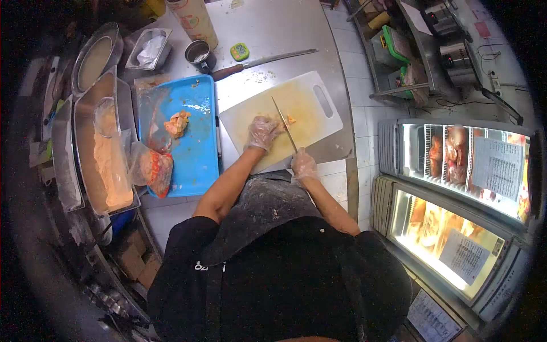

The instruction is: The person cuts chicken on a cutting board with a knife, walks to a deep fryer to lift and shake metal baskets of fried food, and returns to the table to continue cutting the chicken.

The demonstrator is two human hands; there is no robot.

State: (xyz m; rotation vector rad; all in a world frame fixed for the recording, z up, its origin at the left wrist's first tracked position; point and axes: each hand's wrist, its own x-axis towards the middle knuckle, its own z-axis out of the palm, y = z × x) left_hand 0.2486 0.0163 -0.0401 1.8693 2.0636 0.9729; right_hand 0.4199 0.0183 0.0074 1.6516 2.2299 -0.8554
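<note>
My right hand, in a clear plastic glove, is closed around the handle of a long knife. The blade slants up and left over a white cutting board with a yellowed middle. Just left of the blade, my gloved left hand presses down with curled fingers on a piece of raw chicken, mostly hidden beneath them. A small raw bit lies right of the blade. In the blue tray to the left sit another raw chicken piece and a plastic bag of raw meat.
A sharpening steel, a green timer and a metal cup lie beyond the board. Metal pans, one with orange-tan powder, line the left. Lit display fridges stand at right, below a shelf.
</note>
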